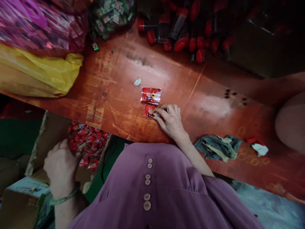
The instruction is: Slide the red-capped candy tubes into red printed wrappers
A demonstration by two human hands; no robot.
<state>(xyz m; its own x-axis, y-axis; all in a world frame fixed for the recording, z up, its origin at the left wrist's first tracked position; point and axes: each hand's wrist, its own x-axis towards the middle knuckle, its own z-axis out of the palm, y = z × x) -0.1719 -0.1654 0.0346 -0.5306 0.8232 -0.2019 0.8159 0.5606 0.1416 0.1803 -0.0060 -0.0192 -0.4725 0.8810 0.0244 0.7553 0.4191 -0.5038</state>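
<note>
My right hand rests on the wooden table, thumb and forefinger closed on the right edge of a small red printed wrapper. Just beyond it lies a short stack of shiny red printed wrappers. Lower left, my left hand is over an open cardboard box, beside a heap of small red wrapped packets. A green bangle circles that wrist. The left fingertips are blurred and partly hidden, so whether they grip a packet does not show.
Bags of packets, one pink and one yellow, stand at the back left. Clear tubes with red caps are piled at the back. A grey-green cloth, rubber bands and small dark beads lie to the right.
</note>
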